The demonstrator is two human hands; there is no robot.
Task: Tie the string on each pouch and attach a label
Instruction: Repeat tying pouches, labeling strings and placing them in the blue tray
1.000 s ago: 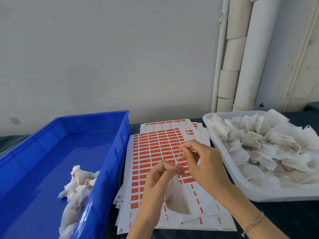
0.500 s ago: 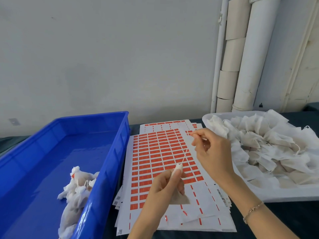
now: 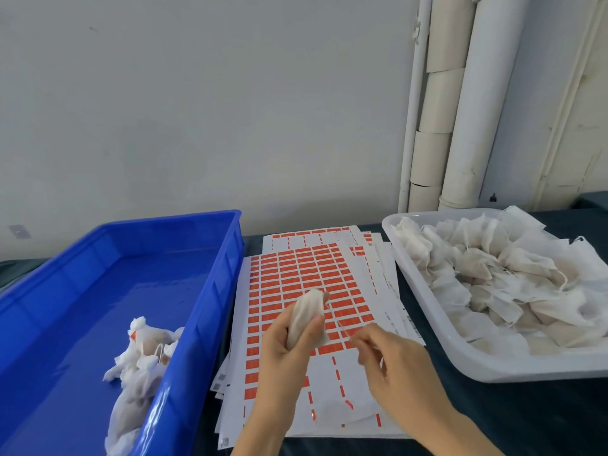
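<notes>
Head view, tying step. I see the left hand gripping 1 small pouch round its body, neck uppermost, above the label sheets. The right hand, just beside it, has its fingertips pinched on what looks like the thin string running from the pouch neck. Risks, as I judge them: the fine string may slip from the pinch, or snap under a hard pull, leaving the neck slack. A loose grip could also let the soft, filled pouch sag and drop onto the sheets. Materials: the pouch is thin, off-white, gauzy fabric, rounded and lumpy. The sheets are white backing paper carrying rows of small orange-red rectangles, fanned in an untidy stack. They lie between the blue bin, smooth glossy plastic holding a few finished pouches, and the translucent white tray, heaped with crumpled pouches that I judge still need tying.
</notes>
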